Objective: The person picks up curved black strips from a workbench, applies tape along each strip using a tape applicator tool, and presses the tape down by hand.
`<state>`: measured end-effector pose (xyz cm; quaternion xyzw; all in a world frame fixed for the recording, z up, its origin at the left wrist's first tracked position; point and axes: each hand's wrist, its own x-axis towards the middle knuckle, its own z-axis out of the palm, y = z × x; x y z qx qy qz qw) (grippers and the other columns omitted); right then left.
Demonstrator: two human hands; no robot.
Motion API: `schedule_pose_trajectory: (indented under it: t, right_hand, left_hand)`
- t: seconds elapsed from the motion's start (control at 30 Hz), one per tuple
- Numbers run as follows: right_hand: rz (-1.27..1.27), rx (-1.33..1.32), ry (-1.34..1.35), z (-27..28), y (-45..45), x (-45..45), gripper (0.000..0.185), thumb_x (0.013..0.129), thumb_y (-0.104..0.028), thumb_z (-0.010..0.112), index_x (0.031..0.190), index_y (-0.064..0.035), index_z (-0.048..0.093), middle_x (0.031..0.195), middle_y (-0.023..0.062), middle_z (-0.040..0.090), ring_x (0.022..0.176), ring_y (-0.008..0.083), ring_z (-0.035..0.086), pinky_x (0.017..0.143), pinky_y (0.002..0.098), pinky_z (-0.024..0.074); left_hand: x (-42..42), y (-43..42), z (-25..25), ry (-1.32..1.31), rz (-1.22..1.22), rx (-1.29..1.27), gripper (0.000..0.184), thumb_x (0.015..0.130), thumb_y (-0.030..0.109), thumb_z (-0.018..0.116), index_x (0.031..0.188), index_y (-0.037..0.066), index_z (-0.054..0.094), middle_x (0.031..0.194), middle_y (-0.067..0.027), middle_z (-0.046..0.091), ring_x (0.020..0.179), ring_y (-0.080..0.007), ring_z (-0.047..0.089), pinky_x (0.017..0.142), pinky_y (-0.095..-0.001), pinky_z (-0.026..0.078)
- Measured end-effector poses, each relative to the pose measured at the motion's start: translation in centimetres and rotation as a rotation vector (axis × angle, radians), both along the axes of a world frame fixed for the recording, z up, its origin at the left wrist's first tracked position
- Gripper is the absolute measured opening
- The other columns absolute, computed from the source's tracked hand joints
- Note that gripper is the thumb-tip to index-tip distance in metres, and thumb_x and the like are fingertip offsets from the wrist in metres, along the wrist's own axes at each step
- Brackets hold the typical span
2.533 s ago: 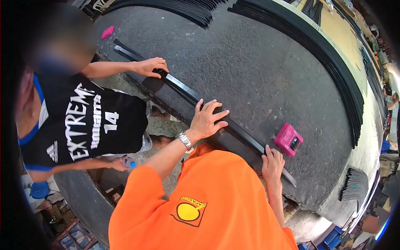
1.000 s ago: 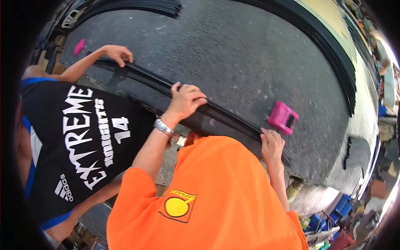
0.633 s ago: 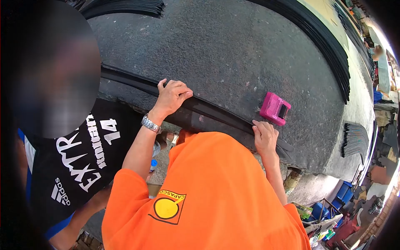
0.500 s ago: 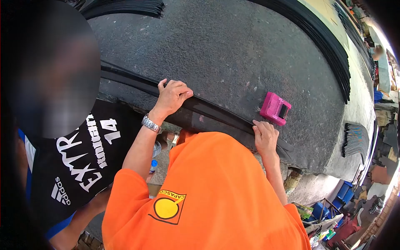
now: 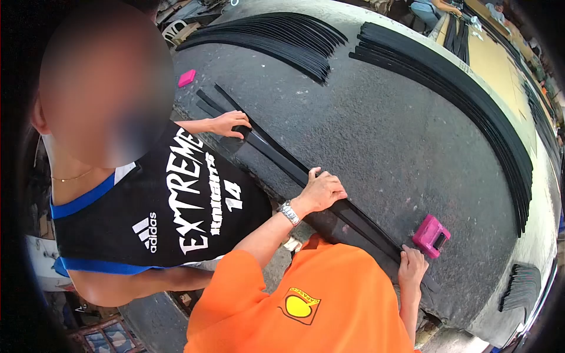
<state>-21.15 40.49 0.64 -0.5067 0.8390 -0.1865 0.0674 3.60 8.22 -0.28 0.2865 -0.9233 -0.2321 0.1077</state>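
Observation:
Long, thin black strips (image 5: 281, 162), perhaps rubber or leather, lie side by side near the table's front edge. My left hand (image 5: 322, 192), below a metal watch, has its fingers curled over the strips around their middle. At their right end, my right hand (image 5: 414, 266) grips a black strip between thumb and fingers. Just beyond it is a pink box (image 5: 432, 236) with a dark slot. Farther left, a co-worker's hand (image 5: 231, 123) presses on the same strips. Their far left ends fan apart.
Rows of black strips (image 5: 276, 38) and a longer curved bundle (image 5: 453, 100) lie across the dark table (image 5: 365, 129). A short stack of strips (image 5: 521, 287) is at the right edge. A second pink item (image 5: 187, 77) sits far left. The co-worker (image 5: 170, 200) stands close on my left.
My view has swung left and up, bringing the co-worker's hand and the strips' left ends into sight. Both my hands stay on the strips, about where they were.

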Motion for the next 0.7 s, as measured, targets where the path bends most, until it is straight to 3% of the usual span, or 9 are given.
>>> schedule_pose_trajectory:
  t: [0.7]
  right_hand:
    - [-0.014,0.040,0.021,0.23,0.69,0.38,0.023,0.097,-0.023,0.064,0.117,-0.0147,0.074,0.104,0.0028,0.070,0.101,0.0248,0.065,0.086,0.0444,0.0406]
  left_hand:
    - [-0.09,0.38,0.34,-0.004,0.002,-0.003,0.017,0.095,0.036,0.069,0.092,0.022,0.078,0.097,0.0049,0.069,0.109,-0.0188,0.061,0.115,-0.0573,0.023]
